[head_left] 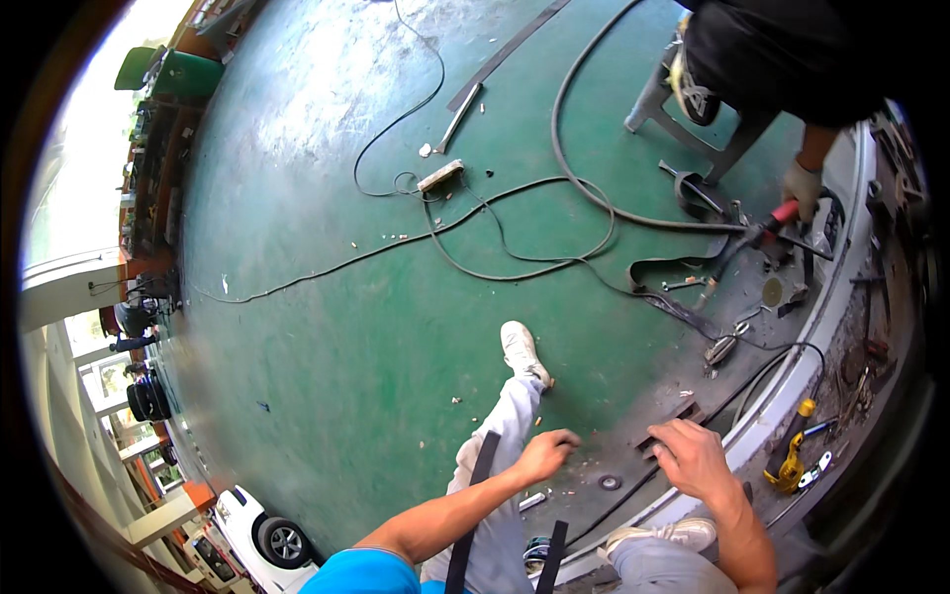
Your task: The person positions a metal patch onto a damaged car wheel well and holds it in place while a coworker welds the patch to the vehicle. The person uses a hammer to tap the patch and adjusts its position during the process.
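My left hand (547, 455) is out over the green floor in front of my leg, its fingers curled together. Anything inside them is too small to make out. To its right, my right hand (691, 458) has loosely bent fingers and the thumb apart. Its fingertips overlap a rusty brown metal bar (688, 411) beside the pale curb; I cannot tell whether they touch it. Below, between the two hands, lies a small dark ring (610, 482). A yellow-and-black power tool (789, 457) sits beyond the curb, to the right of my right hand.
At upper right, a co-worker's gloved hand (802, 188) holds a red-handled tool (784, 213) near a grey stool (658, 104). Cables (515, 275) loop across the floor to a power strip (440, 176). The curb (792, 346) curves along the right. A white car (252, 540) stands lower left.
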A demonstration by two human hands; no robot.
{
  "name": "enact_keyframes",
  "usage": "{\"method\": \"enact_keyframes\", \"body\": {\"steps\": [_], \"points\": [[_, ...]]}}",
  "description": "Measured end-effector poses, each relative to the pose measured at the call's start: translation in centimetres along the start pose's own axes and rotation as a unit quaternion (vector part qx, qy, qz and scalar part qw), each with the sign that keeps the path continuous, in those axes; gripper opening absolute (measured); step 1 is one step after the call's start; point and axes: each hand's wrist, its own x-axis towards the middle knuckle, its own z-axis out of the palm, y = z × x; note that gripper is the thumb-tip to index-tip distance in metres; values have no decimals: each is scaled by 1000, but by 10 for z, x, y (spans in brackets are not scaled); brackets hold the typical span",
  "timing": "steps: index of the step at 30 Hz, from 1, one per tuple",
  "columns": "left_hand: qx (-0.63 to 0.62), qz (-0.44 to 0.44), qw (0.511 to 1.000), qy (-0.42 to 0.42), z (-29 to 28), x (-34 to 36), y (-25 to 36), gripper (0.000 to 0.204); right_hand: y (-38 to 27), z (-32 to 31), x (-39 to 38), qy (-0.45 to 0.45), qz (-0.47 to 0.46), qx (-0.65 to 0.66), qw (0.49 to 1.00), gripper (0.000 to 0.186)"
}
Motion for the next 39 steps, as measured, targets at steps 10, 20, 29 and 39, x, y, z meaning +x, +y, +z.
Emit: {"method": "enact_keyframes", "body": {"steps": [10,20,29,39], "points": [[158,-12,973,166,-132,-13,-35,29,77,91,241,-219,79,-173,957,26],[117,78,932,335,-209,59,-32,16,198,227,620,38,29,-189,981,25],[27,19,909,416,-257,78,-5,16,194,321,812,136,-26,-206,969,37],[61,7,920,386,-219,74,0,18,146,296,624,-5,289,481,828,21]]}}
